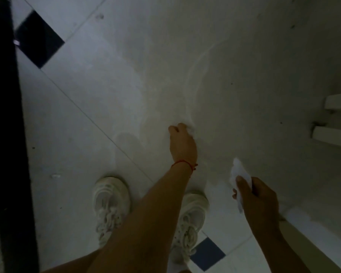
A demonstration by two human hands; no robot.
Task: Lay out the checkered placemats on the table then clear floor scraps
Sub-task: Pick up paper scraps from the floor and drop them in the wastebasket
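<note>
**Inspector:** Start at the left edge. What was recorded?

**Assistant:** A broad black vertical band (6, 115) ran down the left edge; what it belonged to could not be told. Just beside it lay a dark blue square inset tile (38, 39) in the pale grey tiled floor (106, 75). Further down, a small white scrap (55, 176) lay on the floor, left of the left white laced trainer (110, 205).

**Inspector:** And the hands?

**Assistant:** The left hand (182, 142), with a thin red cord bracelet (183, 163) at the wrist, was reached down to the floor. Its fingers were curled in narrowly around a small white scrap of paper (191, 129) at the fingertips. Whether the scrap was off the floor could not be told. The forearm crossed over the right white laced trainer (193, 217). A second dark blue inset tile (207, 254) lay just beside that shoe.

**Inspector:** The right side?

**Assistant:** The right hand (258, 200) was held above the floor, closed on a crumpled white paper piece (239, 174) pinched between thumb and fingers. At the far right edge stood two pale white furniture bars (335, 119), well apart from both hands. No placemats or table were in view.
</note>
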